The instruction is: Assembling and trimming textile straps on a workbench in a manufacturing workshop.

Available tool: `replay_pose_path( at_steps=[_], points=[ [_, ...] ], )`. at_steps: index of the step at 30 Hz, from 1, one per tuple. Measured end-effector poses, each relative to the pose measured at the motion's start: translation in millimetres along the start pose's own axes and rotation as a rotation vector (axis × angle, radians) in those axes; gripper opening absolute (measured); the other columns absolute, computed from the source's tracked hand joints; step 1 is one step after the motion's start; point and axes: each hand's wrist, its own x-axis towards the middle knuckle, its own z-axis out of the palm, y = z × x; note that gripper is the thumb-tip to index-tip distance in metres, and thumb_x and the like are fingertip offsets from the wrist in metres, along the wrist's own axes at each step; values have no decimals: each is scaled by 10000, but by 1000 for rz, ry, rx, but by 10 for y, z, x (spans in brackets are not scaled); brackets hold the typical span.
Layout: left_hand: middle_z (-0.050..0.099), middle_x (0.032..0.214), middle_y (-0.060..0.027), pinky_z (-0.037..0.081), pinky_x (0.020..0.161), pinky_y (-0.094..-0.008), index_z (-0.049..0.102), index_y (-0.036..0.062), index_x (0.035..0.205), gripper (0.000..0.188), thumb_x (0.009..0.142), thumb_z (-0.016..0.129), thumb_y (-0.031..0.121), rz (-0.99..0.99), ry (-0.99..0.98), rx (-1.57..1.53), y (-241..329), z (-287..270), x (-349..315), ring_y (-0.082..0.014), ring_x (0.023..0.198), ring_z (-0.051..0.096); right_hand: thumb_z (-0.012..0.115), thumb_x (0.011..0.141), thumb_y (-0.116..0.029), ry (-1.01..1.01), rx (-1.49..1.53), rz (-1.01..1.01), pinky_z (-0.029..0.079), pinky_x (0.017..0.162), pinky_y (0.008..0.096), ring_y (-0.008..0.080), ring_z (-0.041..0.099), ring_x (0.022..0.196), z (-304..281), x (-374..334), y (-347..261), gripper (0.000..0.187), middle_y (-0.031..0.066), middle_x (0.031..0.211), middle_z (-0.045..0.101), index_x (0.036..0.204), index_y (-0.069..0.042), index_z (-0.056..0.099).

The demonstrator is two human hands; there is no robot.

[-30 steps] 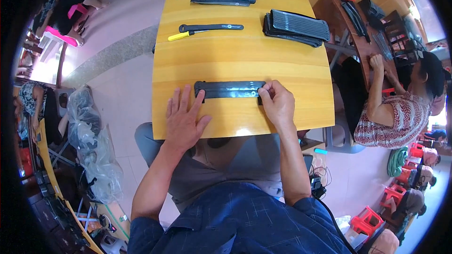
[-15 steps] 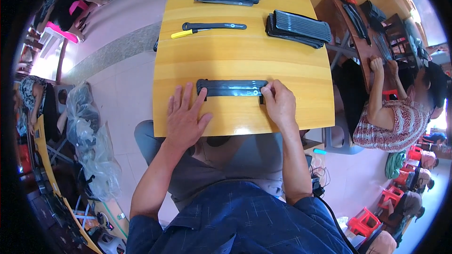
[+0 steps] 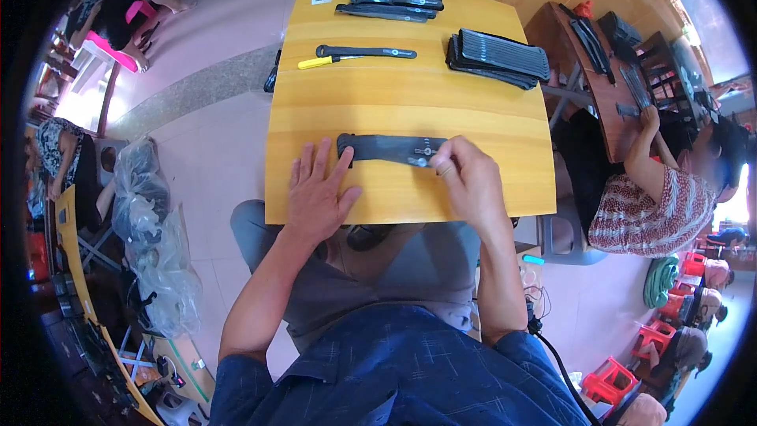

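Note:
A flat bundle of black straps [image 3: 386,148] lies crosswise on the yellow wooden table [image 3: 410,102] in front of me. With fingers spread, my left hand [image 3: 315,201] rests on the tabletop, its index fingertip on the straps' left end. My right hand [image 3: 473,181] pinches their right end between thumb and fingers; that end is blurred and slightly fanned. Beyond them lies a single black strap [image 3: 371,52], beside a tool with a yellow handle [image 3: 315,63] and a thin shaft.
Bundled black straps [image 3: 394,0] lie at the table's far edge, and a stack of black straps [image 3: 501,55] at the far right. A person in a patterned top [image 3: 654,209] works at a brown table on the right. Clear plastic bags [image 3: 154,244] stand on the left floor.
My right hand has shifted slightly, and the straps' right end has fanned and tilted downward. My left hand keeps its place on the left end. The view has shifted a little.

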Motion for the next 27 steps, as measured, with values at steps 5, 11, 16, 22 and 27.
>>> replay_pose_path(
  at_steps=[5, 11, 16, 22, 27],
  points=[
    [308, 1693, -168, 235, 1250, -613, 473, 241, 1592, 686, 982, 630, 511, 8, 23, 14, -23, 12, -15, -461, 1556, 268, 700, 961, -221, -53, 88, -172, 534, 736, 497, 410, 692, 849, 34, -52, -345, 177, 177, 889, 704, 949, -58, 634],
    [308, 1694, -172, 237, 1251, -609, 465, 244, 1598, 699, 979, 635, 519, 17, 22, 5, -27, 57, -14, -459, 1556, 268, 692, 982, -184, 88, -61, -37, 524, 675, 394, 280, 674, 695, 110, 174, 421, 179, 142, 754, 683, 937, -15, 653],
    [310, 1695, -173, 224, 1258, -600, 463, 246, 1600, 687, 989, 618, 520, -4, -7, 23, -4, 17, 3, -451, 1558, 270, 724, 956, -254, 127, -102, 110, 545, 701, 408, 301, 712, 741, 394, 246, 795, 220, 147, 805, 729, 964, -36, 693],
    [323, 1687, -171, 227, 1258, -589, 473, 241, 1592, 676, 996, 603, 533, 10, 5, 25, -40, 46, -8, -443, 1555, 277, 748, 923, -283, 118, -162, 152, 558, 709, 415, 302, 734, 764, 378, 290, 773, 219, 132, 816, 753, 943, -67, 719],
    [324, 1686, -166, 230, 1256, -585, 476, 230, 1589, 680, 993, 611, 529, 27, 6, 34, -35, 34, 2, -441, 1554, 278, 756, 914, -284, 119, -165, 166, 562, 713, 416, 303, 739, 768, 351, 290, 766, 210, 128, 822, 759, 942, -77, 732]
  ],
)
